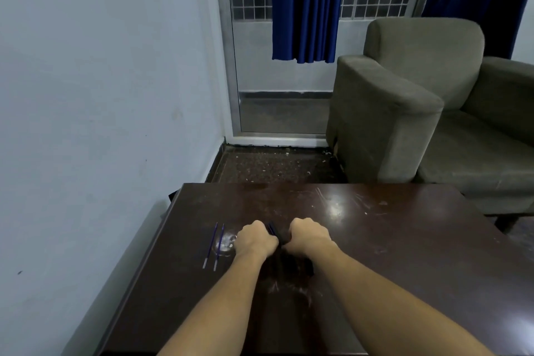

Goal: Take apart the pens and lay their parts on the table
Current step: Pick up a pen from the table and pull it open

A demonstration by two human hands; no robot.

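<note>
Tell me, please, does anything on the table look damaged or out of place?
The table has pale scratches and scuffs near its far edge and between the forearms. Two refills lie tidy and parallel beside the left hand. Nothing looks spilled.

Two bare forearms reach in from the bottom edge and converge toward the middle. The left forearm enters at about 7 o'clock and angles up toward 1 o'clock; the right enters at about 5 o'clock and angles toward 11 o'clock. The left hand [255, 240] is curled into a loose fist, knuckles up, back of the hand toward the camera. The right hand [309, 235] is curled likewise, its knuckles a little higher. The two fists sit just beside each other, thumbs turned inward, with a narrow gap between them. Both wrists are roughly straight with the forearms. The fingertips are tucked under and hidden.
</note>
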